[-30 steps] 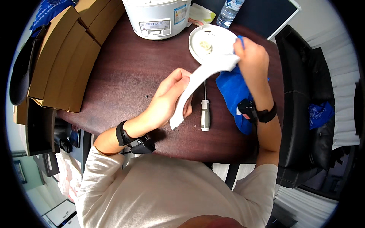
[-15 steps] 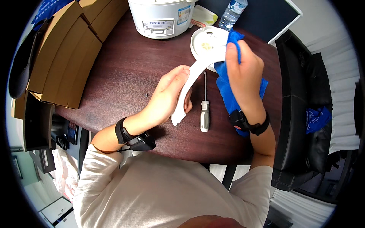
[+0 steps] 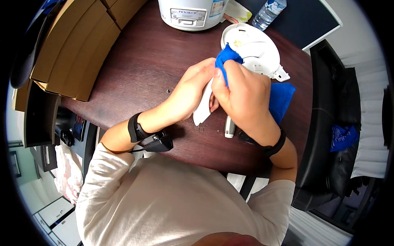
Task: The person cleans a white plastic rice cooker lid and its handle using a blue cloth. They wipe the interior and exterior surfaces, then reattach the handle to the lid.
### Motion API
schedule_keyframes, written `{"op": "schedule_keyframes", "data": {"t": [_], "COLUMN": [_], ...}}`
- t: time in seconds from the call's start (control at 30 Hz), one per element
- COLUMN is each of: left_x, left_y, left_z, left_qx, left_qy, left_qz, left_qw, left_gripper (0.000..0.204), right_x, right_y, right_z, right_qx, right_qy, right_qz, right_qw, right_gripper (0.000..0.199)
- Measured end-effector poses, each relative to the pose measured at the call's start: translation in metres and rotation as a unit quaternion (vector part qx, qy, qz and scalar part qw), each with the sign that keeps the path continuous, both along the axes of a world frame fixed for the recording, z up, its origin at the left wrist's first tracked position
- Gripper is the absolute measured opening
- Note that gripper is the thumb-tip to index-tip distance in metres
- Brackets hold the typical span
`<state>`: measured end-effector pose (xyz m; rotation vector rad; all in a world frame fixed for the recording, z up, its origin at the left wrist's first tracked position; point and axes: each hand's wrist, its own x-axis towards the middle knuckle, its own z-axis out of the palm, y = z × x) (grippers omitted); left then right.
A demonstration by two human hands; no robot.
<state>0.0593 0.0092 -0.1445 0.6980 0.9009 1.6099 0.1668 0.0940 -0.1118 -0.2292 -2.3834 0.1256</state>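
Boxes (image 3: 76,53) left of cloth (image 3: 227,55)

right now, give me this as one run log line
left hand: holding white plastic piece; right hand: gripping blue cloth; screwdriver: on table, partly hidden; rice cooker: beyond hands

Left head-worn fisheye, upright, looking down past the shirt (image 3: 172,197). Close range: tabletop (image 3: 139,61), left hand (image 3: 189,90) and right hand (image 3: 244,90) land mid-frame; straight edges bow toward rim.

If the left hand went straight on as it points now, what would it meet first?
Most likely the blue cloth bunched in the right hand, just up and to the right of the left hand; whether they touch is unclear from this view.
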Motion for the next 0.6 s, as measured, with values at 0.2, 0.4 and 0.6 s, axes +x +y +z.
{"op": "schedule_keyframes", "data": {"t": [0.2,0.4,0.6], "left_x": [-0.003,-0.001,-0.003], "left_y": [0.000,-0.001,-0.001], "left_z": [-0.004,-0.003,-0.006], "left_qx": [-0.041,-0.041,-0.028], "left_qy": [0.022,0.017,0.030], "left_qz": [-0.004,0.015,0.031], "left_qw": [0.999,0.999,0.999], "left_gripper": [0.029,0.028,0.027], "right_x": [-0.003,0.003,0.003], "right_y": [0.033,0.060,0.054], "right_z": [0.012,0.005,0.005], "right_qx": [-0.003,-0.101,-0.136], "right_qy": [0.046,0.085,0.104], "right_qz": [-0.120,-0.126,-0.121], "right_qw": [0.992,0.983,0.978], "right_gripper": [0.025,0.029,0.027]}}
